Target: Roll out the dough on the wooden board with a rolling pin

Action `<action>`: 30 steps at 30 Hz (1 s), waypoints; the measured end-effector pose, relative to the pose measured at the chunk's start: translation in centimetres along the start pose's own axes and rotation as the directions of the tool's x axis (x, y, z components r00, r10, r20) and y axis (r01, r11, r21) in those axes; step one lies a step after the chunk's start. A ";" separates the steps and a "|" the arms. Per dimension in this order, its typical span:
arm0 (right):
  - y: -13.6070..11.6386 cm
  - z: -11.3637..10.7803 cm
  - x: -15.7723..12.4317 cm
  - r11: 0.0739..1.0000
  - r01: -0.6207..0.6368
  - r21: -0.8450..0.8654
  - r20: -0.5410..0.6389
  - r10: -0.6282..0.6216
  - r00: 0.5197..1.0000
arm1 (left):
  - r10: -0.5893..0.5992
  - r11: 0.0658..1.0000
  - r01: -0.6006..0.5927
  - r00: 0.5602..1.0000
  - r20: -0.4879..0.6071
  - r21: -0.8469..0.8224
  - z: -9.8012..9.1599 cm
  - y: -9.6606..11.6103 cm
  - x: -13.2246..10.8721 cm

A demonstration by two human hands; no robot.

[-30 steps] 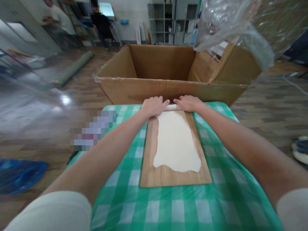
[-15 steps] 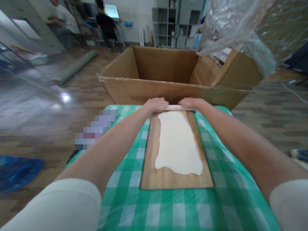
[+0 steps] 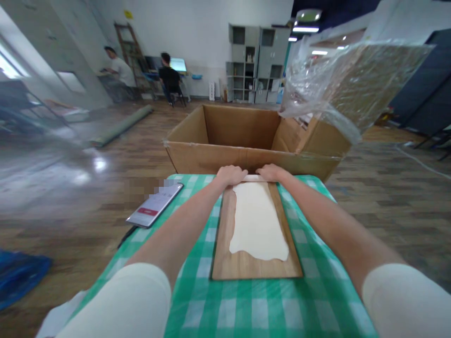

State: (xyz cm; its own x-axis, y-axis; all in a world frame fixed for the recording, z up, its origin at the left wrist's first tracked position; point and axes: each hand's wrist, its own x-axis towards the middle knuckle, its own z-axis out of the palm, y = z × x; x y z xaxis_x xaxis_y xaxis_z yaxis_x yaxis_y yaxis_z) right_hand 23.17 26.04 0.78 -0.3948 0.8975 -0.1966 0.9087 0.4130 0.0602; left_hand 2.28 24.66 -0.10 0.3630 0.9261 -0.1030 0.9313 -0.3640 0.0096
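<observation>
A long flat sheet of pale dough point(image 3: 256, 221) lies on a wooden board point(image 3: 246, 268) on a table with a green checked cloth point(image 3: 225, 310). At the board's far end a pale rolling pin point(image 3: 252, 178) lies across the dough. My left hand point(image 3: 230, 175) and my right hand point(image 3: 270, 172) rest palm down on the pin, side by side, fingers curled over it. Most of the pin is hidden under the hands.
An open cardboard box point(image 3: 246, 141) stands just beyond the table's far edge, with a clear plastic sheet point(image 3: 338, 89) over its right flap. A phone point(image 3: 155, 211) lies at the table's left edge. Two people sit at a desk point(image 3: 169, 77) far back. A rolled mat point(image 3: 123, 126) lies on the wooden floor.
The hands have stayed on the pin at the board's far end, curling a little more over it. The camera has tilted up, showing more of the room.
</observation>
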 end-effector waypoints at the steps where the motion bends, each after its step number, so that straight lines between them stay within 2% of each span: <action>1: -0.2 0.3 -0.8 1.000 -0.015 -0.001 -0.026 0.015 1.000 | 0.010 1.000 -0.010 0.999 -0.037 0.007 0.3 0.2 -0.8; 6: -1.9 2.0 -5.4 0.998 -0.063 0.010 -0.170 0.064 0.983 | 0.027 0.999 -0.022 0.976 -0.217 0.024 1.6 1.8 -4.5; 13: -4.6 4.0 -10.5 0.994 -0.103 0.042 -0.314 0.111 0.943 | 0.077 0.997 -0.068 0.904 -0.421 0.036 3.7 3.8 -10.0; 17: -5.8 5.7 -14.0 0.995 -0.064 0.082 -0.386 0.091 0.918 | 0.095 0.995 -0.093 0.893 -0.439 0.025 4.6 5.0 -14.0; 22: -6.8 7.3 -18.3 0.991 0.029 0.130 -0.403 0.027 0.915 | 0.155 0.986 -0.164 0.900 -0.406 0.013 5.0 5.6 -18.6; 24: -6.7 7.4 -19.2 0.990 0.056 0.126 -0.402 -0.001 0.916 | 0.182 0.981 -0.196 0.895 -0.407 0.007 5.0 5.4 -19.3; 26: -6.4 7.0 -19.1 0.990 0.062 0.123 -0.387 -0.009 0.922 | 0.181 0.980 -0.199 0.893 -0.411 0.000 4.9 5.1 -19.1; 30: -5.0 5.3 -16.3 0.990 0.056 0.130 -0.332 -0.010 0.943 | 0.155 0.986 -0.166 0.904 -0.398 0.005 4.4 4.1 -15.7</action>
State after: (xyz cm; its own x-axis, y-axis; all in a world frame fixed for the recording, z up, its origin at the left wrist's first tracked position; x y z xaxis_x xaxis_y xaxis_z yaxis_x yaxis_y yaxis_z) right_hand 25.75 8.51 -1.53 -0.4260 0.8940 0.1389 0.8951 0.4388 -0.0791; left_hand 0.30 8.17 -2.79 0.4836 0.8209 0.3037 0.8578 -0.5136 0.0221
